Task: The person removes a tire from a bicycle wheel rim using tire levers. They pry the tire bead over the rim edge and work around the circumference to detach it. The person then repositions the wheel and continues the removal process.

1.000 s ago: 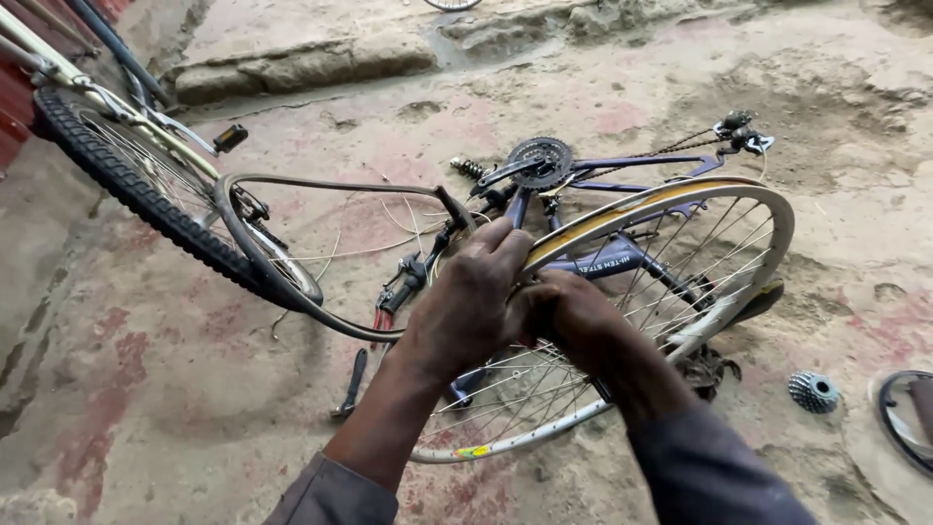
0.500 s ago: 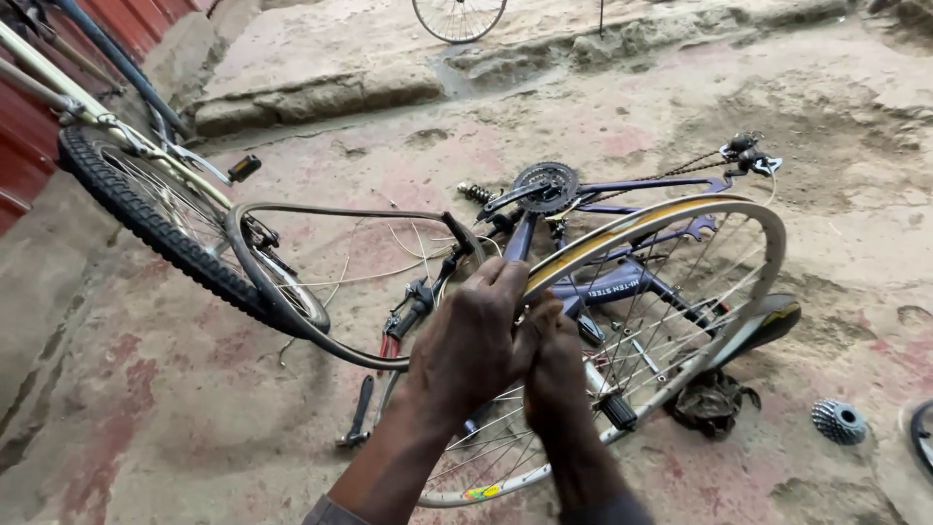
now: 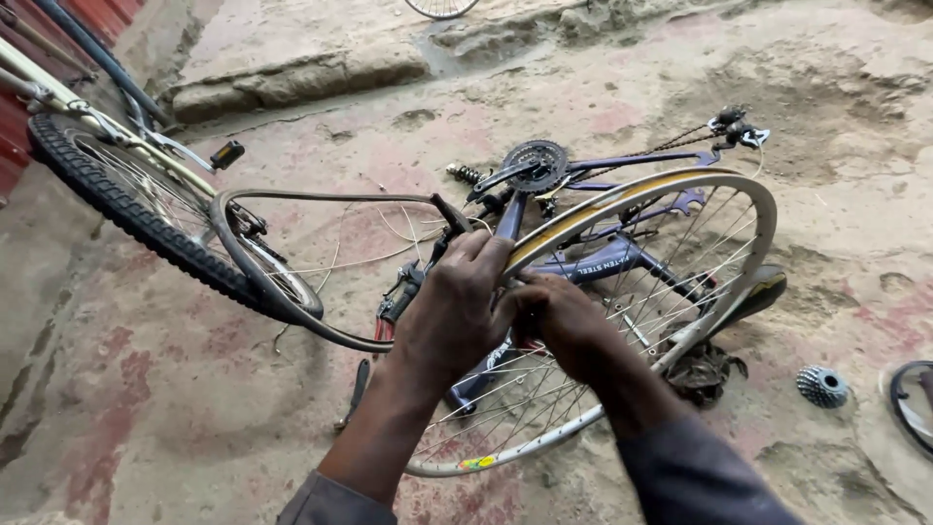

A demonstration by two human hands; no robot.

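Observation:
A bare bicycle wheel rim [image 3: 731, 191] with spokes stands tilted in front of me, a yellowish strip along its edge. My left hand [image 3: 455, 309] grips the rim's near top edge, fingers curled over it. My right hand [image 3: 562, 321] is closed on the rim just beside the left one. Behind the rim lies a blue bicycle frame [image 3: 632, 160] on its side, with a black chainring [image 3: 534, 165] and a rear derailleur [image 3: 736, 126]. A loose black tyre [image 3: 292, 297] hangs off to the left of my hands.
A second bicycle's knobby tyre [image 3: 126, 209] and pale frame stand at the left. A metal sprocket cluster [image 3: 822, 385] lies on the dirt ground at right, next to a dark ring [image 3: 909, 403] at the edge. A tool [image 3: 355, 391] lies below the tyre.
My view has drifted left and down a little. Both hands stay on the rim, with the right hand shifted closer beside the left.

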